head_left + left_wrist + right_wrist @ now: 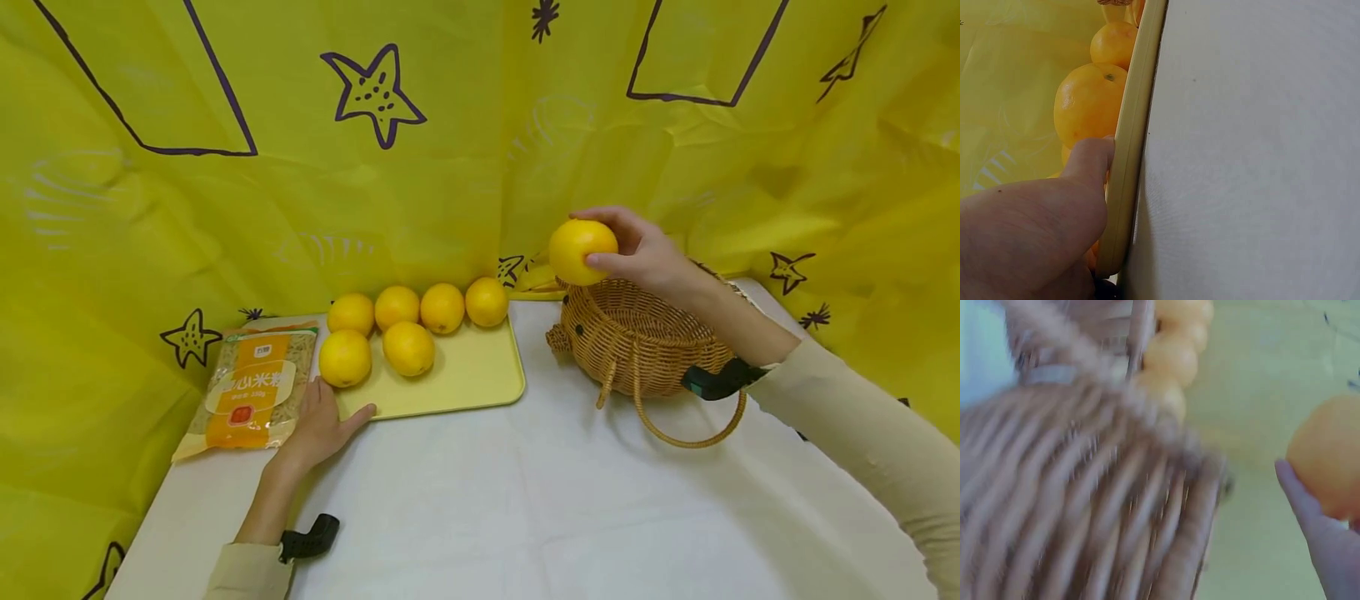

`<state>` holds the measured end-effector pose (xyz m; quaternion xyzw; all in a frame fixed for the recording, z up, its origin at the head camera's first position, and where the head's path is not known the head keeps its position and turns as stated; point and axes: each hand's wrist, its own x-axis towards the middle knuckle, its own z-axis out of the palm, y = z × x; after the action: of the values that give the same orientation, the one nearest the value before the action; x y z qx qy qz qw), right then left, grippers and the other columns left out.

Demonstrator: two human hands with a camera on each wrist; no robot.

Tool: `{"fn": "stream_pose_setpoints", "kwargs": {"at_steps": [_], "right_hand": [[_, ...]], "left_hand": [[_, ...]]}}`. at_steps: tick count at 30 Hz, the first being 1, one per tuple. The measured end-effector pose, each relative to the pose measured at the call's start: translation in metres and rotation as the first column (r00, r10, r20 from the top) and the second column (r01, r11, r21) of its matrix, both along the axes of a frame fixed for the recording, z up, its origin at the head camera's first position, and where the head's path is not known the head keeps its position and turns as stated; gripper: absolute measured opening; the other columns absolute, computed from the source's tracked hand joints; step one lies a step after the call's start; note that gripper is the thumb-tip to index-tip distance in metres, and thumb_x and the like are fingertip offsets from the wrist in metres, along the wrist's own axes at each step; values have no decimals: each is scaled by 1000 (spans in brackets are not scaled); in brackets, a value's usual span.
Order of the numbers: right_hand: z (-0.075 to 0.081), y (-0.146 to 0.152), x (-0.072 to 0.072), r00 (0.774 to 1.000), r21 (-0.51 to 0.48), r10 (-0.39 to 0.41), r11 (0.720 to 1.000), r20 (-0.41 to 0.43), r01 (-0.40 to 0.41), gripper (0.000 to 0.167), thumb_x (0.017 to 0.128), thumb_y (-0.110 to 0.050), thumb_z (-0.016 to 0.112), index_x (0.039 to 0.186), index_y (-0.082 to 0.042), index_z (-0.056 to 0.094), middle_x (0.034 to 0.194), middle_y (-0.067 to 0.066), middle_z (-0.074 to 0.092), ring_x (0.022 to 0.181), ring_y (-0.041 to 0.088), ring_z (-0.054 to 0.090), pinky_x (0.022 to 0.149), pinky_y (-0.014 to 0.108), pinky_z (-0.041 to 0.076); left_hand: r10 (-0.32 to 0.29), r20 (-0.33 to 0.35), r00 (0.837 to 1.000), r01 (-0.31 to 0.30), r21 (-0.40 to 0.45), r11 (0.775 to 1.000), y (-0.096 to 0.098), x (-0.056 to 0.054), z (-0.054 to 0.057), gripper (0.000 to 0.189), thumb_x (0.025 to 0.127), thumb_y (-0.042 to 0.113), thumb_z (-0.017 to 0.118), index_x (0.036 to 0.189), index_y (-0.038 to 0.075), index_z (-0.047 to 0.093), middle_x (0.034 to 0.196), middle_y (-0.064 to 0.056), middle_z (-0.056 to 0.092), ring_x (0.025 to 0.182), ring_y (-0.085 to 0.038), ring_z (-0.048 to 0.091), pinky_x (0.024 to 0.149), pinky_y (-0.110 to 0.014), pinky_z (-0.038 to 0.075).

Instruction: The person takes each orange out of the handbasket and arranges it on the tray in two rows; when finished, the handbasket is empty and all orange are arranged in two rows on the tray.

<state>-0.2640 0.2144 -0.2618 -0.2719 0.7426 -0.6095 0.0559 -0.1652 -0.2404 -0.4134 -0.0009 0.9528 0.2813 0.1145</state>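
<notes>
My right hand [651, 254] grips an orange [579, 252] between thumb and fingers, raised over the left rim of a wicker basket [652, 362]. In the right wrist view the same orange [1330, 459] shows at the right edge, beside the blurred basket weave [1085, 506]. At the near left corner of a pale yellow tray [450, 402], my left hand [318, 427] rests with its thumb spread along the front rim. Several oranges [408, 348] lie on the tray in two rows. In the left wrist view the thumb [1088, 164] touches the tray rim [1127, 169].
Left of the tray lies an orange-and-clear food bag [251, 387]. The basket's loop handle [690, 443] hangs down in front onto the white tablecloth [480, 500]. A yellow printed sheet [450, 192] stands behind everything.
</notes>
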Motion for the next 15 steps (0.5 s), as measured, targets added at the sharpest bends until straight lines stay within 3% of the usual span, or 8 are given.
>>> {"fn": "stream_pose_setpoints", "kwargs": {"at_steps": [5,10,15], "right_hand": [[-6,-29,11,999,-20,12,1000,33,-12,54,93,-3,59,143,-14,42,141,2,42,114,15,52,88,19,52],[-18,-54,16,996,43,14,999,84,-18,57,90,-4,63,141,-18,42,146,7,38,114,19,52,86,23,52],[-31,-69,19,994,79,29,996,102,-37,60,89,-4,65,143,-17,43,148,8,39,115,22,52,86,25,52]], "left_hand": [[6,7,1000,-6,2,1000,-1,1,0,110,94,51,55,145,-18,-14,153,-39,-15,145,-51,-9,118,-62,2],[4,-21,1000,-4,6,1000,-2,0,-1,109,94,51,55,145,-19,-10,154,-38,-10,144,-50,-3,118,-61,5],[11,3,1000,-11,1,1000,-1,-1,-1,111,93,53,54,145,-18,-13,154,-38,-15,145,-51,-8,118,-61,3]]}}
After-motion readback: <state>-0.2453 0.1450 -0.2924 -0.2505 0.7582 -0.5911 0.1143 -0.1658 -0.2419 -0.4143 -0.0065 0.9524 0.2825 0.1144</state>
